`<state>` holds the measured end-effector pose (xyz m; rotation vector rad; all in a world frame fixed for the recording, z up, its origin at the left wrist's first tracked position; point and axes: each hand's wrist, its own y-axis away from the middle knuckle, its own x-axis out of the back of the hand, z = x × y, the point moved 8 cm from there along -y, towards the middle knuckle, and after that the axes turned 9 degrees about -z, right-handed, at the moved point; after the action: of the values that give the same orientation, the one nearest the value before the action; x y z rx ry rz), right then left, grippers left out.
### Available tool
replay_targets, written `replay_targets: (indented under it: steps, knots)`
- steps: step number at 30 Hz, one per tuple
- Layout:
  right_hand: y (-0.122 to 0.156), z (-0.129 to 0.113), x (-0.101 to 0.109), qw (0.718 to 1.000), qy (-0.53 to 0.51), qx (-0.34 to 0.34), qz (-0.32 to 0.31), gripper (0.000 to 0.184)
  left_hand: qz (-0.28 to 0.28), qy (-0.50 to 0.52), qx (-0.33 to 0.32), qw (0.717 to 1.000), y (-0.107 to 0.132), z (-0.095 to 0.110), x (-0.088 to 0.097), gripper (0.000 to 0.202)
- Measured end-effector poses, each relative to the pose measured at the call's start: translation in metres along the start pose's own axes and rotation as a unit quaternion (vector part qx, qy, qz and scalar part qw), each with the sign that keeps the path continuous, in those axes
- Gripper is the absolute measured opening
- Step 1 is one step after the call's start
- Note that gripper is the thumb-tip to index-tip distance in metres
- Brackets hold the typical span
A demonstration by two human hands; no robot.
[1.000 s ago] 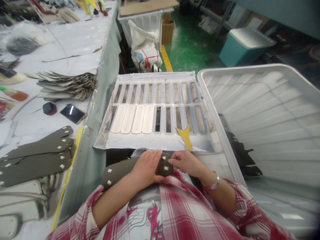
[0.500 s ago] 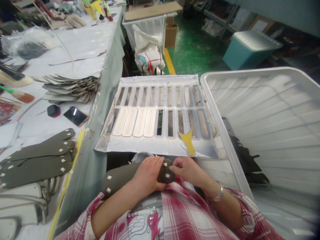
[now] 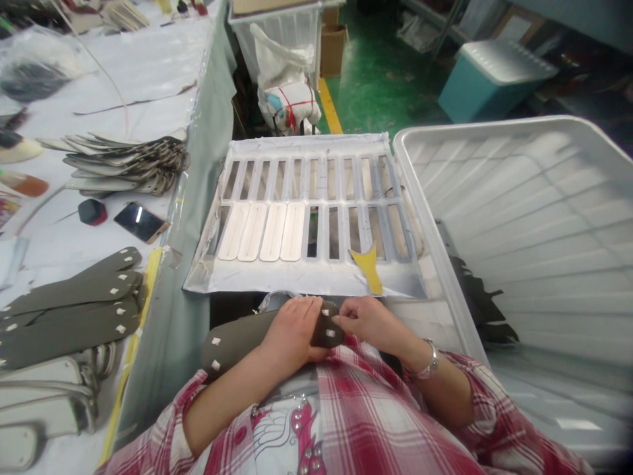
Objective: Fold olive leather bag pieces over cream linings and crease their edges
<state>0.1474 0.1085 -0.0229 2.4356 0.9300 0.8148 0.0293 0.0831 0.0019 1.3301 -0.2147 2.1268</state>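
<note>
My left hand is closed over a long dark olive piece with rounded ends, held across my lap. Small white tabs show at both ends of this piece. At its right end my right hand is closed in a pinch, the fingertips touching or very near the edge beside the tabs. Whatever sits between those fingertips is too small to make out. Just ahead of my hands lies a white slotted frame, with several cream rounded strips in its front row. A yellow forked piece rests on its near right edge.
On the left table are more olive pieces with tabs, a stack of strap-like pieces, a phone and light-coloured pieces. To my right stands a big white bin with dark pieces inside.
The view has shifted slightly, so the table and frame appear a little higher and further left. Both hands keep almost the same hold on the olive piece.
</note>
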Motion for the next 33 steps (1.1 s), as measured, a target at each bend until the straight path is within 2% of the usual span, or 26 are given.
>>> replay_targets:
  steps: [10,14,16,19,22,29,31,33]
  knots:
    - [-0.002,0.005,-0.002,1.0,0.003,0.013,0.002,0.024,-0.003,-0.02,0.013,1.0,0.0,0.003,-0.001,0.076]
    - [-0.001,0.0,-0.001,0.999,0.024,0.015,0.014,0.023,0.018,-0.025,-0.011,0.999,0.005,0.004,0.001,0.081]
    - [0.0,-0.003,0.001,0.999,0.04,0.014,0.025,0.022,0.029,-0.037,-0.044,0.998,0.01,0.01,0.003,0.075]
    - [0.001,-0.005,0.001,0.998,0.056,0.014,0.028,0.021,0.029,-0.055,-0.086,0.994,0.015,0.019,0.005,0.053]
    - [0.001,-0.006,0.002,0.997,0.077,0.009,0.027,0.02,0.027,-0.056,-0.087,0.994,0.015,0.021,0.005,0.043]
    - [-0.002,-0.006,0.001,0.992,0.109,-0.021,0.065,0.015,0.024,-0.047,-0.06,0.997,0.004,0.02,0.005,0.04]
    - [-0.003,0.001,-0.004,0.993,0.097,-0.016,0.068,0.017,0.018,-0.058,-0.059,0.996,0.008,0.021,0.008,0.041]
    - [-0.008,0.01,-0.01,0.995,0.083,-0.006,0.062,0.02,0.024,-0.063,-0.076,0.995,0.022,0.019,0.015,0.045]
